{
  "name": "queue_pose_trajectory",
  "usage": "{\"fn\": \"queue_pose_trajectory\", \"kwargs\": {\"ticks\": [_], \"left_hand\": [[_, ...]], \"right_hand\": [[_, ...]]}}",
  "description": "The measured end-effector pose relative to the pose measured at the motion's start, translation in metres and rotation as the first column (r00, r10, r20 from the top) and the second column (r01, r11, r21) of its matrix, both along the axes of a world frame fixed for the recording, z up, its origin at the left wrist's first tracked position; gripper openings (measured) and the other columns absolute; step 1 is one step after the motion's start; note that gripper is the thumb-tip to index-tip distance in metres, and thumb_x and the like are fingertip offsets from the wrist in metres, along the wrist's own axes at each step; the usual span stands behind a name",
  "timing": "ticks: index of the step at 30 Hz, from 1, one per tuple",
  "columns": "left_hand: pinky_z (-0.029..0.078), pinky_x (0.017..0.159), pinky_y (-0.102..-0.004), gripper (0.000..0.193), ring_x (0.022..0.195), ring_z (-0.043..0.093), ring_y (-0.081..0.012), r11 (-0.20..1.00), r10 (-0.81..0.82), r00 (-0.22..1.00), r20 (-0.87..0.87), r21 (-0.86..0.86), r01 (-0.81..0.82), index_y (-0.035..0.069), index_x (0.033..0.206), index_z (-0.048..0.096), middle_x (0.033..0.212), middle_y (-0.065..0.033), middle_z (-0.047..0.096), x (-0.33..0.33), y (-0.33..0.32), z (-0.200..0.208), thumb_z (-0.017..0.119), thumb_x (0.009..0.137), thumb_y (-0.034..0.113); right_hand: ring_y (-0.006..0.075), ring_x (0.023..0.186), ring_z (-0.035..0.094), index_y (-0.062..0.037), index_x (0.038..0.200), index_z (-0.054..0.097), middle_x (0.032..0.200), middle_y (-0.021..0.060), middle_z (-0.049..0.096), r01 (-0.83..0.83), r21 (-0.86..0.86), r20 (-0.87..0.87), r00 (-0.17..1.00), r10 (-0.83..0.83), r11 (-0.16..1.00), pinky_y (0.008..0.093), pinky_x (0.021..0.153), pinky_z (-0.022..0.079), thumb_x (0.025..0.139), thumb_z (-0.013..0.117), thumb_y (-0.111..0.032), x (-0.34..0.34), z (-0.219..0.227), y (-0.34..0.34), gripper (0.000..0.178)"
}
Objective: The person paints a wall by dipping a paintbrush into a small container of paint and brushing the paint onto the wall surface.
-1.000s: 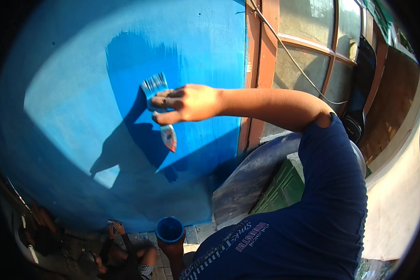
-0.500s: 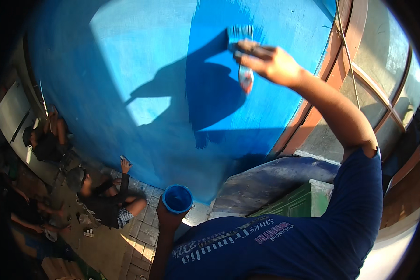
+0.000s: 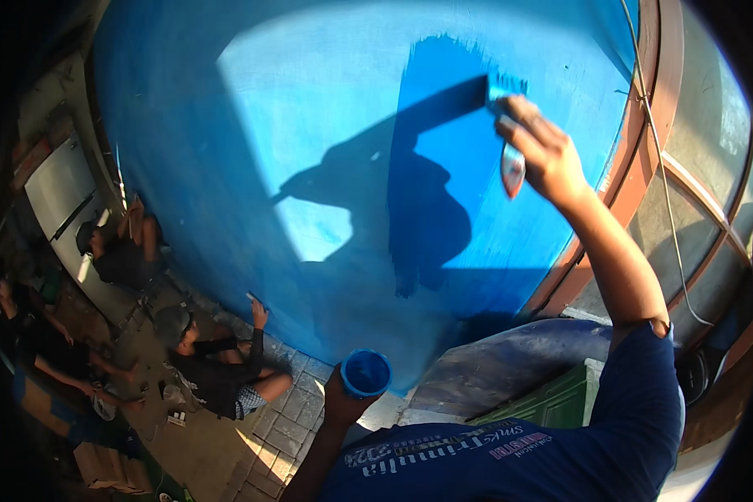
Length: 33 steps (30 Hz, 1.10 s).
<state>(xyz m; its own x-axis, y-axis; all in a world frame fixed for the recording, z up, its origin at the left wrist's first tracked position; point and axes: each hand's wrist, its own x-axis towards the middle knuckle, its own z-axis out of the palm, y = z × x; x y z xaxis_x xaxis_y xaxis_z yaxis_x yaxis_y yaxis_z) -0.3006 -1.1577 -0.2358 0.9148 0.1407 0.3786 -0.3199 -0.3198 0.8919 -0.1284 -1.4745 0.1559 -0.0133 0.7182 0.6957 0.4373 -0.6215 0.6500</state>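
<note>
My right hand (image 3: 545, 151), raised in sunlight, grips a flat paintbrush (image 3: 513, 170) by its handle, the red-tipped end pointing down. Its bristles, coated in blue, are up against the light blue wall (image 3: 326, 117). A broad patch of darker, fresh-looking blue paint (image 3: 431, 92) lies left of and below the brush, with the shadow of my arm and head across it. Low and near my chest, my left hand (image 3: 343, 403) is wrapped round a small blue paint tub (image 3: 367, 374). The tub is upright and its inside looks dark blue.
A crouching person in a cap (image 3: 217, 360) reaches to the wall's lower edge at left. Another person (image 3: 125, 251) sits farther along, and more people are at far left. A brown window frame (image 3: 636, 159) with a hanging cord borders the wall; a green crate (image 3: 552, 400) stands below.
The view has shifted, so the wall and people appear farther right. My right hand still holds the brush at the wall, beside the dark blue patch. The tub stays in my left hand.
</note>
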Motion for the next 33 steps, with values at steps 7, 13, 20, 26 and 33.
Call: {"fn": "queue_pose_trajectory", "kwargs": {"ticks": [7, 13, 20, 26, 33], "left_hand": [[0.056, 0.093, -0.0410, 0.079, 0.108, 0.070, -0.0269, 0.995, -0.055, 0.998, -0.035, 0.081, 0.057, 0.005, 0.127, 0.058, 0.116, -0.0134, 0.070, 0.005, 0.000, 0.004, 0.098, 0.064, 0.031], [0.056, 0.094, -0.0421, 0.080, 0.109, 0.069, -0.0277, 0.996, -0.025, 0.999, -0.027, 0.090, 0.027, 0.005, 0.127, 0.057, 0.116, -0.0146, 0.070, 0.014, 0.000, -0.002, 0.097, 0.064, 0.034], [0.056, 0.092, -0.0433, 0.076, 0.110, 0.070, -0.0309, 0.998, -0.057, 0.998, -0.029, 0.016, 0.057, 0.004, 0.126, 0.058, 0.117, -0.0178, 0.070, 0.044, -0.022, 0.037, 0.095, 0.067, 0.034], [0.055, 0.096, -0.0405, 0.084, 0.113, 0.068, -0.0262, 0.988, -0.151, 0.987, 0.062, -0.031, 0.154, 0.003, 0.133, 0.053, 0.121, -0.0149, 0.068, 0.081, -0.038, 0.054, 0.095, 0.068, 0.036], [0.054, 0.096, -0.0406, 0.084, 0.114, 0.067, -0.0274, 0.919, -0.362, 0.923, 0.127, -0.114, 0.377, 0.004, 0.134, 0.055, 0.122, -0.0158, 0.068, 0.079, -0.078, 0.062, 0.095, 0.068, 0.037]], "right_hand": [[0.0306, 0.106, 0.072, -0.0161, 0.107, 0.062, 0.122, 0.0165, 0.068, -0.189, -0.462, -0.299, 0.953, 0.049, 0.866, 0.0378, 0.090, 0.061, 0.079, 0.068, -0.014, -0.010, -0.095, -0.001, 0.028], [0.0345, 0.096, 0.073, -0.0027, 0.111, 0.064, 0.128, 0.0211, 0.066, -0.117, 0.229, -0.176, 0.971, 0.159, 0.966, 0.0387, 0.082, 0.061, 0.071, 0.070, 0.006, -0.013, 0.004, -0.012, 0.041], [0.0325, 0.103, 0.072, -0.0202, 0.104, 0.066, 0.130, 0.0218, 0.064, -0.090, -0.277, -0.259, 0.966, 0.016, 0.957, 0.0382, 0.085, 0.061, 0.080, 0.064, -0.014, 0.006, -0.128, -0.014, 0.025], [0.0335, 0.108, 0.070, -0.0105, 0.106, 0.068, 0.129, 0.0173, 0.067, -0.096, -0.001, -0.496, 0.864, 0.083, 0.995, 0.0381, 0.086, 0.060, 0.078, 0.066, -0.005, -0.015, -0.087, 0.004, 0.029], [0.0391, 0.114, 0.068, -0.0028, 0.099, 0.068, 0.129, 0.0262, 0.064, -0.139, 0.444, -0.186, 0.952, 0.243, 0.885, 0.0418, 0.092, 0.058, 0.076, 0.072, 0.007, -0.006, -0.102, -0.016, 0.026]]}}
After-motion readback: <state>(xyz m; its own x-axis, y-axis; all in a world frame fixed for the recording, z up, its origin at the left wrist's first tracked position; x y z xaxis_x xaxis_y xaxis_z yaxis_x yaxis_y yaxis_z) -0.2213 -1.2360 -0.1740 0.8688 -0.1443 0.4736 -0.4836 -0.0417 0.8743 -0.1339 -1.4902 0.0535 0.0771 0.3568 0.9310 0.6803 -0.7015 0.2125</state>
